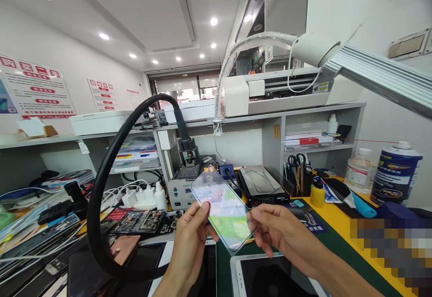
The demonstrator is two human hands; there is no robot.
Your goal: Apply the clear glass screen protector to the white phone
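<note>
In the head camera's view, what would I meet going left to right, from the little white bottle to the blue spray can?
White bottle, left hand, see-through panel, right hand, yellow bottle, clear bottle, blue spray can.

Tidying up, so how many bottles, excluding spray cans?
4: a white bottle beside the plugs, a yellow bottle beyond the right hand, a clear bottle beside the spray can, and a small bottle on the shelf. Others may be hidden.

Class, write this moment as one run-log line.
left hand: holds clear sheet by left edge; right hand: holds near right corner; sheet: tilted; nearby: white tablet
</note>
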